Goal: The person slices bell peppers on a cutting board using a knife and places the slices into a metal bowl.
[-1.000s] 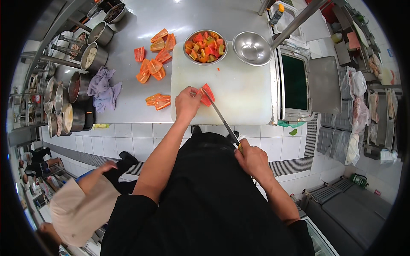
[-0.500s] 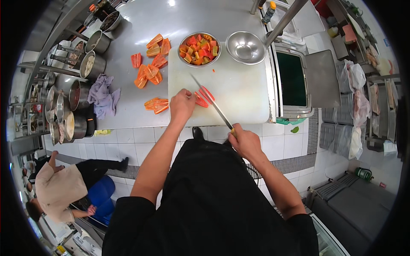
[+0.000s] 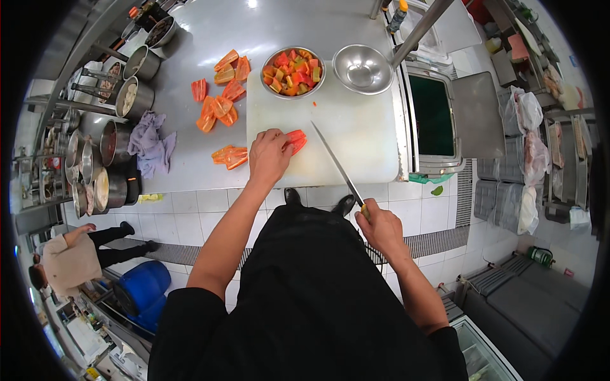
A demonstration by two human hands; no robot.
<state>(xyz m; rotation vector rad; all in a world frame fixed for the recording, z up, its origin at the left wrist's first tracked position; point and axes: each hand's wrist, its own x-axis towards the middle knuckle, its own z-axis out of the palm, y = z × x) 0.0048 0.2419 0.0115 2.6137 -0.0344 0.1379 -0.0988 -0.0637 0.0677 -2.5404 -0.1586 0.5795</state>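
Observation:
Red pepper pieces lie on the white cutting board. My left hand is closed with its fingertips on their left end, partly hiding them. The yellowish handle of a long kitchen knife is in my right hand, past the board's near edge. The blade slants up and left over the board, apart from the pieces. A metal bowl of diced red, orange and green pepper stands at the board's far left corner. Orange-red pepper halves are spread on the steel table to the left.
An empty metal bowl sits beside the full one. A purple cloth and several pots stand along the left. An open bin adjoins the board's right side. Further left, a person in a light shirt stands near a blue barrel.
The knife has moved right, away from the pepper. My left hand has shifted onto the red pieces, which now lie together. The person at the left has moved farther off.

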